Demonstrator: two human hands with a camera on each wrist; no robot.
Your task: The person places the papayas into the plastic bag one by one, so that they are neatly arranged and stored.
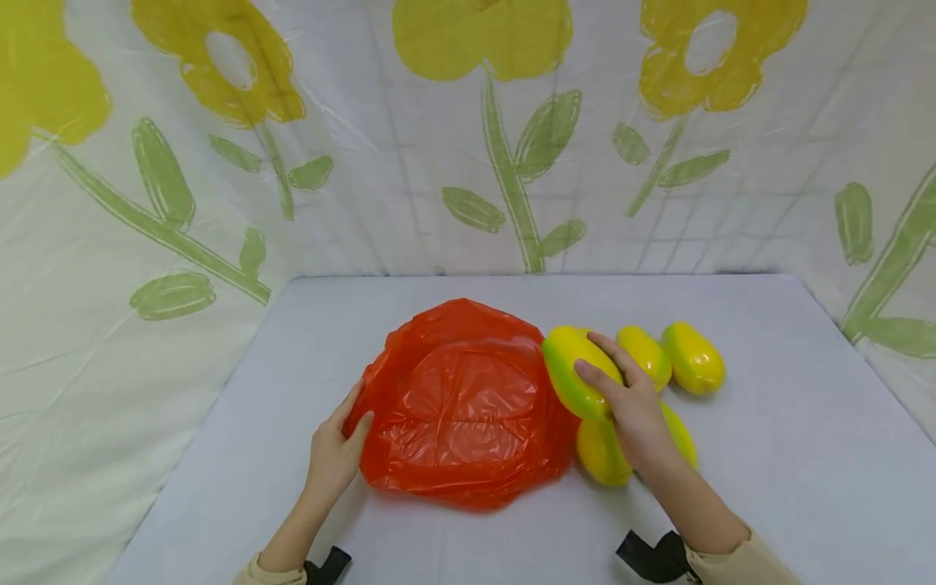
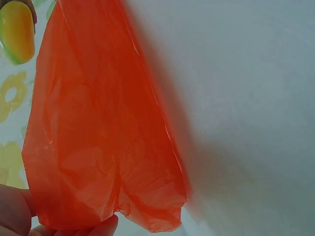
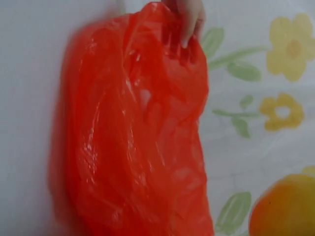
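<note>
A red plastic bag (image 1: 468, 406) stands on the table with its mouth spread wide. My left hand (image 1: 332, 455) grips the bag's left rim, thumb on one side and fingers on the other; the left wrist view shows the fingertips (image 2: 106, 226) under the film. In my right hand (image 1: 639, 406) is a glossy yellow-green mango (image 1: 574, 370), raised at the bag's right edge. The right wrist view catches part of this mango (image 3: 285, 209) at the lower right, beside the bag (image 3: 133, 123).
Several more mangoes lie right of the bag: one at the back right (image 1: 695, 357), a neighbouring mango (image 1: 643, 356), and others partly hidden under my right hand, such as the front mango (image 1: 603, 455). A flower-printed curtain (image 1: 366, 162) hangs behind the white table (image 1: 790, 455).
</note>
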